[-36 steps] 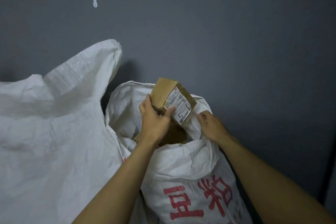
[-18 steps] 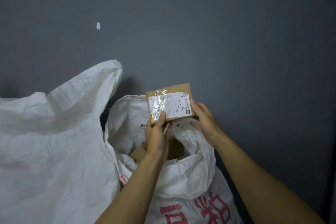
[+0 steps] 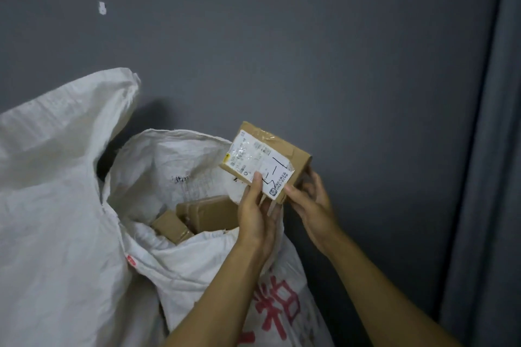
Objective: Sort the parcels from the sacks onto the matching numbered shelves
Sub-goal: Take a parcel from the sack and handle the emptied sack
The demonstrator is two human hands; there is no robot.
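Observation:
A small brown cardboard parcel (image 3: 270, 160) with a white shipping label and handwritten marks is held above the right rim of an open white woven sack (image 3: 180, 166). My left hand (image 3: 258, 214) pinches its lower edge, thumb on the label. My right hand (image 3: 313, 203) grips its right lower corner from behind. Inside the sack lie more brown parcels (image 3: 197, 215). The sack carries red printed characters on its front.
A second, larger white sack (image 3: 53, 177) stands at the left, touching the open one. A dark grey wall (image 3: 310, 51) is right behind both. A grey curtain or panel (image 3: 490, 177) runs down the right edge. No shelves are in view.
The parcel has come up out of the sack and moved right, turning so its label faces me. My right hand left the sack rim and took the parcel's right side.

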